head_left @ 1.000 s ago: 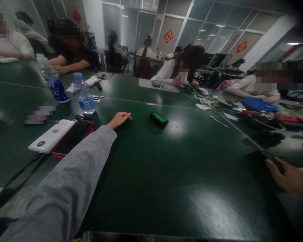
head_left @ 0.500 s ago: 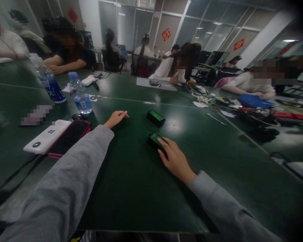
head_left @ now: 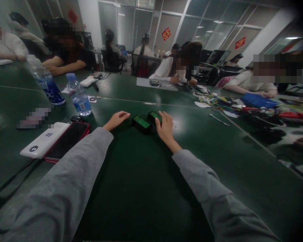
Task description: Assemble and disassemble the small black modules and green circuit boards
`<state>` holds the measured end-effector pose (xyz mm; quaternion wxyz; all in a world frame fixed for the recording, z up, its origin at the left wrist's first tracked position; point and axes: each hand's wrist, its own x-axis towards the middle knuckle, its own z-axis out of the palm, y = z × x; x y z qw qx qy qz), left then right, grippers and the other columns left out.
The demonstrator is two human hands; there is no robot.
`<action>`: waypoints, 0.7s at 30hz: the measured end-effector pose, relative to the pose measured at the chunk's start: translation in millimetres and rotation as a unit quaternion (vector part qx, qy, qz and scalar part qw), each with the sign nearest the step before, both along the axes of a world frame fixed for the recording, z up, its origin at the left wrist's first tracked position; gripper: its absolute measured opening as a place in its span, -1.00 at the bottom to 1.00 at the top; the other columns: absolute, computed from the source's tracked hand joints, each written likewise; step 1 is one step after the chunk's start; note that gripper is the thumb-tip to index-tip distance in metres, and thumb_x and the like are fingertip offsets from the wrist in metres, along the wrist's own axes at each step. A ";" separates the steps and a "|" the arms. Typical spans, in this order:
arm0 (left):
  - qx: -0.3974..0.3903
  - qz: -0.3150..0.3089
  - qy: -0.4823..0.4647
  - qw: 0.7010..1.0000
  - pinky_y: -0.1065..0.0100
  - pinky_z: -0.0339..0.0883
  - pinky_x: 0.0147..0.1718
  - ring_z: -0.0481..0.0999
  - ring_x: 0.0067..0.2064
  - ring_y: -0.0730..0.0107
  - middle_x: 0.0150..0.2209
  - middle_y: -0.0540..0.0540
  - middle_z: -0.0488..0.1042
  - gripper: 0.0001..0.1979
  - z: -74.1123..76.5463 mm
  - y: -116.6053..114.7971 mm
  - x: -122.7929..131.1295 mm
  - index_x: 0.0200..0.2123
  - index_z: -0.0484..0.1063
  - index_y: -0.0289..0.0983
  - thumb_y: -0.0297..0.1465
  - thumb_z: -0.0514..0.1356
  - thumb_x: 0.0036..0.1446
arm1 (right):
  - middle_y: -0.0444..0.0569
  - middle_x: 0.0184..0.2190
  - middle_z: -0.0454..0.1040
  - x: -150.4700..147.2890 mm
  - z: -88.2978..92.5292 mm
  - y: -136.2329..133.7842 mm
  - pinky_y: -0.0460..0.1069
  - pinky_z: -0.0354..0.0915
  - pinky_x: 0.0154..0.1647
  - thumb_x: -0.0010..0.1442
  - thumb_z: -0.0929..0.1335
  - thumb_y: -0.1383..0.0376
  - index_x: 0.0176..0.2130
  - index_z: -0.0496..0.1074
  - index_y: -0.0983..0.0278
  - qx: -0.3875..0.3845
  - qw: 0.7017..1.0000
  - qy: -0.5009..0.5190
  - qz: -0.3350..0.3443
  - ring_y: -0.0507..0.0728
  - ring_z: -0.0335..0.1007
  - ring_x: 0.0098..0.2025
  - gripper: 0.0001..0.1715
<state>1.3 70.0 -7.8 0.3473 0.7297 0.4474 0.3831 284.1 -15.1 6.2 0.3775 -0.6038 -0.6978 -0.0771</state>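
Observation:
Two black boxes topped with green circuit boards lie close together on the dark green table. My right hand [head_left: 166, 127] is at the right end of the farther black box [head_left: 154, 116]; its fingers are spread and cover part of the board. The nearer black box [head_left: 141, 123] lies to the left, between my two hands, and no hand is on it. My left hand [head_left: 117, 120] rests on the table just left of that box, its fingers curled in and nothing visible in them.
Left of my left arm lie a dark phone [head_left: 67, 141], a white power bank [head_left: 44, 140] and two plastic bottles, the nearer a clear water bottle [head_left: 78, 95]. A wrench [head_left: 218, 120] and a heap of cables [head_left: 213, 101] lie to the right. Several people sit around the table.
The nearer box has moved left and away from me, beside the other. My right hand has left it and moved forward to the farther box. My left hand has barely moved.

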 end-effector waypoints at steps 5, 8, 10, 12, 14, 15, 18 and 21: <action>0.012 -0.008 0.041 0.999 0.20 0.35 -0.03 0.52 -0.07 0.25 -0.06 -0.17 0.55 -0.53 4.4 -5.8 2.3 -0.06 0.50 -0.25 -0.04 0.21 0.10 | 0.21 0.22 0.18 7.4 -15.7 13.9 0.33 0.02 0.23 0.37 0.04 -0.08 0.24 0.19 0.28 -0.003 1.000 -0.008 -0.024 0.34 0.00 0.28 -0.30; 0.015 -0.017 0.061 0.998 0.19 0.35 -0.04 0.51 -0.06 0.23 -0.06 -0.17 0.54 -0.51 5.2 -7.2 2.2 -0.04 0.50 -0.24 -0.03 0.22 0.08 | 0.22 0.23 0.17 1.8 -18.4 11.7 0.37 -0.06 0.24 0.35 0.05 -0.13 0.25 0.18 0.27 -0.020 0.999 -0.040 -0.021 0.37 -0.02 0.30 -0.26; 0.019 -0.024 0.067 0.997 0.19 0.34 -0.03 0.50 -0.05 0.23 -0.05 -0.16 0.54 -0.50 4.8 -6.7 1.9 -0.04 0.50 -0.23 -0.02 0.21 0.08 | 0.22 0.22 0.19 -0.1 -16.1 9.1 0.37 -0.06 0.24 0.34 0.04 -0.18 0.23 0.20 0.26 -0.038 0.998 -0.037 -0.013 0.36 0.01 0.29 -0.23; 0.019 -0.027 0.070 0.997 0.19 0.34 -0.04 0.50 -0.06 0.22 -0.06 -0.16 0.54 -0.50 4.1 -5.8 1.7 -0.04 0.50 -0.23 -0.01 0.21 0.08 | 0.21 0.22 0.19 -0.6 -11.3 6.2 0.36 -0.05 0.24 0.31 0.04 -0.23 0.23 0.20 0.23 -0.055 0.998 -0.031 0.001 0.36 0.01 0.29 -0.19; 0.016 -0.024 0.072 0.997 0.19 0.34 -0.03 0.50 -0.06 0.22 -0.06 -0.17 0.54 -0.50 4.0 -5.0 1.8 -0.05 0.51 -0.24 -0.01 0.20 0.08 | 0.20 0.21 0.20 -0.9 -5.2 2.6 0.33 0.01 0.22 0.27 0.07 -0.26 0.23 0.21 0.23 -0.068 0.997 -0.029 0.031 0.36 0.03 0.28 -0.16; 0.014 -0.023 0.073 0.997 0.19 0.34 -0.03 0.50 -0.06 0.22 -0.06 -0.17 0.54 -0.50 4.2 -4.8 1.9 -0.05 0.51 -0.24 -0.01 0.20 0.08 | 0.19 0.20 0.21 -1.4 -2.2 0.6 0.31 0.07 0.20 0.27 0.09 -0.26 0.22 0.22 0.23 -0.075 0.995 -0.030 0.055 0.35 0.07 0.26 -0.17; 0.011 -0.026 0.077 0.997 0.19 0.33 -0.02 0.50 -0.05 0.22 -0.04 -0.17 0.54 -0.51 5.7 -4.8 2.1 -0.06 0.51 -0.24 -0.01 0.20 0.09 | 0.12 0.15 0.25 -3.8 5.0 -5.1 0.22 0.21 0.11 0.33 0.09 -0.18 0.16 0.30 0.20 -0.090 0.986 -0.037 0.137 0.30 0.19 0.19 -0.30; 0.009 -0.032 0.081 0.996 0.18 0.32 -0.02 0.50 -0.04 0.22 -0.04 -0.17 0.54 -0.52 7.1 -5.3 1.6 -0.07 0.52 -0.24 -0.02 0.19 0.10 | 0.05 0.14 0.25 -6.2 7.9 -8.3 0.19 0.26 0.08 0.38 0.08 -0.09 0.12 0.35 0.15 -0.096 0.979 -0.029 0.179 0.26 0.26 0.14 -0.41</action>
